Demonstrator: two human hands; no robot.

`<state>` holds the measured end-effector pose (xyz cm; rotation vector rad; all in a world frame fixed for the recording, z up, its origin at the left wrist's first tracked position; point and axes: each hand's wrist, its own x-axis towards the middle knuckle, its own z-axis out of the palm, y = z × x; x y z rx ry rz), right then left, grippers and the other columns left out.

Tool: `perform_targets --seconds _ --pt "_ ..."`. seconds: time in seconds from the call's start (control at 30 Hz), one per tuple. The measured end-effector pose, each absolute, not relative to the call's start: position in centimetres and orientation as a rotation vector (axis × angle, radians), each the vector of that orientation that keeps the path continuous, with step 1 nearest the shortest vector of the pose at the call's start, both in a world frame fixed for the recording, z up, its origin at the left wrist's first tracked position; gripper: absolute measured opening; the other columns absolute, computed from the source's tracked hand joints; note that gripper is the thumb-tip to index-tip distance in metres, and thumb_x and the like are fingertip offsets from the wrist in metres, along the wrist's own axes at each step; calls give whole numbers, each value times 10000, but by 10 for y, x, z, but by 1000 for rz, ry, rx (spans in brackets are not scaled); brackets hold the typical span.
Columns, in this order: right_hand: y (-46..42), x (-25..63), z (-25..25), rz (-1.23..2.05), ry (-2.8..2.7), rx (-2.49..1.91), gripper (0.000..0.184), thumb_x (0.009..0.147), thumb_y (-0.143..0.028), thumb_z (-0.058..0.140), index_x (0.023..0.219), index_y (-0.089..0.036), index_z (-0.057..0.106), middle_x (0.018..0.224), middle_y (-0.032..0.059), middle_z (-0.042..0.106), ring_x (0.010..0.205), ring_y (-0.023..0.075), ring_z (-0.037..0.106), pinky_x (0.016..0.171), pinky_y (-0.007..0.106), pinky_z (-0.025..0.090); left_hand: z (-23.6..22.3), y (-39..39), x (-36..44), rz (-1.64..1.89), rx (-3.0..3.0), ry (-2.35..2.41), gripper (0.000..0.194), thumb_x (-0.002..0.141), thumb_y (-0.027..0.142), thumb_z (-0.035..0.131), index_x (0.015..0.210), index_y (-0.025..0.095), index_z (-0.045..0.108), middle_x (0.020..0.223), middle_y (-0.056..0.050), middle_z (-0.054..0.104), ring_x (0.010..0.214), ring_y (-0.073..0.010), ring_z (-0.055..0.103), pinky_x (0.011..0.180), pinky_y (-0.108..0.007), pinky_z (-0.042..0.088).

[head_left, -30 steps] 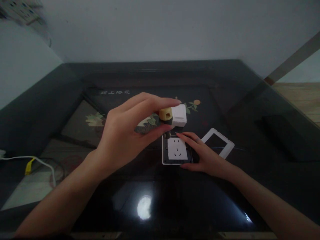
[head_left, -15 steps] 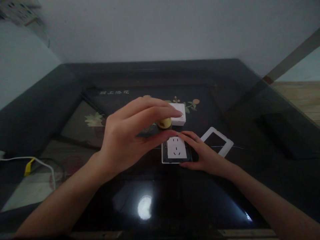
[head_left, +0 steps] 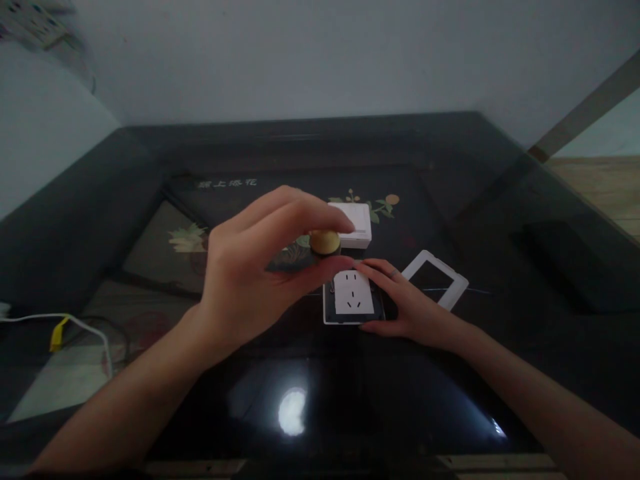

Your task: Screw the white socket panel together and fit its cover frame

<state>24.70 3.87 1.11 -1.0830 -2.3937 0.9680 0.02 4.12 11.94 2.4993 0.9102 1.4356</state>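
My left hand (head_left: pixel 260 267) pinches the yellow-capped handle of a small screwdriver (head_left: pixel 325 242) between thumb and fingers. The tool stands upright over the top edge of a wall socket (head_left: pixel 353 297), a white face in a dark frame, lying flat on the dark glass table (head_left: pixel 320 413). My right hand (head_left: pixel 405 303) rests on the socket's right side, fingers flat and pressing it down. The screwdriver's shaft is hidden behind my fingers.
A white switch module (head_left: pixel 356 225) lies just behind the socket. A white cover frame (head_left: pixel 436 280) lies to its right. A white cable with a yellow clip (head_left: pixel 59 332) runs at the left edge. A dark flat object (head_left: pixel 565 263) sits far right.
The screwdriver handle has turned in my left fingers and sunk slightly toward the socket. My right hand has stayed on the socket.
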Motion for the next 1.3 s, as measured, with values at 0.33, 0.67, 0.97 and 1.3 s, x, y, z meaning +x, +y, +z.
perform_targets --seconds 0.33,0.67,0.97,1.3 --pt "39 246 10 965 -2391 -1073 931 775 -334 744 1542 -319 216 1495 132 328 1381 353 383 1120 575 365 122 36 -2 1158 2403 923 356 915 200 645 1262 264 598 1228 -17 703 1052 -203 706 886 -304 599" --pt "39 247 10 963 -2392 -1079 923 781 -345 749 1535 -323 219 1490 134 319 1375 346 385 1115 567 375 125 40 -6 1038 2449 926 412 933 198 599 1329 298 546 1319 -14 655 1122 -216 677 967 -344 569" --pt "39 246 9 974 -2387 -1082 903 781 -348 743 1529 -305 240 1490 133 320 1378 349 378 1126 564 366 120 44 -3 1218 2637 948 309 840 278 747 1137 262 661 1016 -27 734 887 -197 705 809 -306 577" --pt "39 247 10 971 -2395 -1086 909 781 -322 747 1531 -260 237 1482 149 325 1380 333 375 1135 546 359 128 37 -7 999 2603 1004 402 892 233 687 1278 278 582 1119 -2 717 961 -162 697 893 -272 553"
